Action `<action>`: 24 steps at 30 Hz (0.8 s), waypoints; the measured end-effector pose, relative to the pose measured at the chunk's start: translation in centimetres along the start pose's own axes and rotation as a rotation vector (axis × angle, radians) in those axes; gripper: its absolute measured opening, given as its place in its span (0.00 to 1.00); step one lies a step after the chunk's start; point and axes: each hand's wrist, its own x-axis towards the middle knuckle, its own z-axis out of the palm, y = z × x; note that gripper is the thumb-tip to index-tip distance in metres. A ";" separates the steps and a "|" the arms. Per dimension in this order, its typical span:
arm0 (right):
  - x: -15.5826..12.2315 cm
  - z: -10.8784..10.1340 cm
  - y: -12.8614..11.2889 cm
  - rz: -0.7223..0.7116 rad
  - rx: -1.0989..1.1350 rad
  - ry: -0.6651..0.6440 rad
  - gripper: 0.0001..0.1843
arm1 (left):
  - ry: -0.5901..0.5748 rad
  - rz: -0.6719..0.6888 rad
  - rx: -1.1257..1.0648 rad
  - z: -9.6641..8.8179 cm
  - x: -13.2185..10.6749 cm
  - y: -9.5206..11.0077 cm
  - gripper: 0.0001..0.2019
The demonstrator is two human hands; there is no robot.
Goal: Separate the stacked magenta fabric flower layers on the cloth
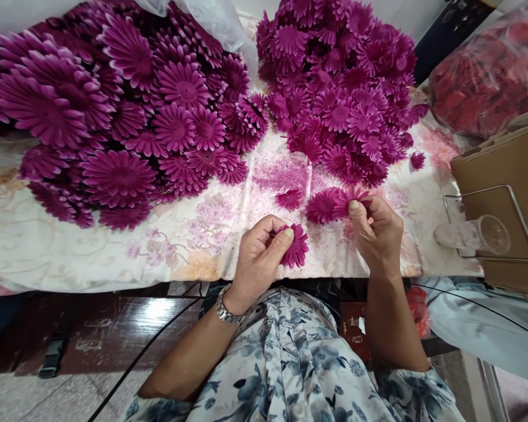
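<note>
Near the table's front edge, my left hand pinches a small purple fabric flower between thumb and fingers. To the right, my right hand has its thumb and fingertips closed on another purple petal layer. Touching that layer on its left is a small stack of purple flowers on the cloth. One loose flower lies between the two hands, a little farther back. How many layers each hand grips cannot be seen.
A heap of large purple flowers fills the left; a pile of smaller ones stands at the back. Purple specks dust the floral tablecloth. On the right are a cardboard box, a clear plastic cup and a bag of red petals.
</note>
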 end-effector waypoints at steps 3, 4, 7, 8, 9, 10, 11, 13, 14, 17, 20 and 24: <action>0.0 -0.2 -0.1 0.097 0.220 -0.011 0.16 | -0.001 -0.006 -0.010 0.1 0.0 -0.1 0.11; 0.0 -0.2 -0.1 0.122 0.292 -0.007 0.17 | -0.006 -0.010 -0.019 0.1 0.1 -0.2 0.11; 0.0 -0.2 -0.3 0.198 0.473 -0.007 0.19 | -0.017 -0.011 -0.040 0.3 0.1 -0.2 0.10; 0.0 -0.2 -0.3 0.217 0.523 -0.016 0.19 | -0.015 -0.009 -0.041 0.3 0.1 -0.2 0.10; -0.1 -0.1 -0.3 0.227 0.564 -0.030 0.20 | -0.012 -0.008 -0.041 0.4 0.2 -0.2 0.10; -0.2 -0.1 -0.3 0.227 0.594 -0.044 0.20 | -0.009 -0.009 -0.041 0.4 0.2 -0.2 0.10; -0.3 0.0 -0.4 0.220 0.614 -0.056 0.20 | -0.009 -0.014 -0.042 0.4 0.2 -0.1 0.10; -0.4 0.0 -0.3 0.198 0.617 -0.068 0.21 | -0.019 -0.028 -0.048 0.4 0.2 -0.1 0.10; -0.4 -0.1 -0.3 0.188 0.596 -0.071 0.22 | -0.022 -0.033 -0.051 0.4 0.2 -0.1 0.10; -0.4 -0.5 0.0 0.148 0.418 -0.087 0.23 | -0.025 -0.042 -0.062 0.4 0.2 -0.2 0.10; -0.2 -1.0 0.1 0.010 0.121 -0.032 0.15 | -0.019 -0.035 -0.080 0.5 0.2 -0.3 0.11; -0.5 -1.2 -0.9 -0.155 0.125 -0.050 0.17 | 0.000 0.037 -0.044 0.9 0.3 -0.3 0.08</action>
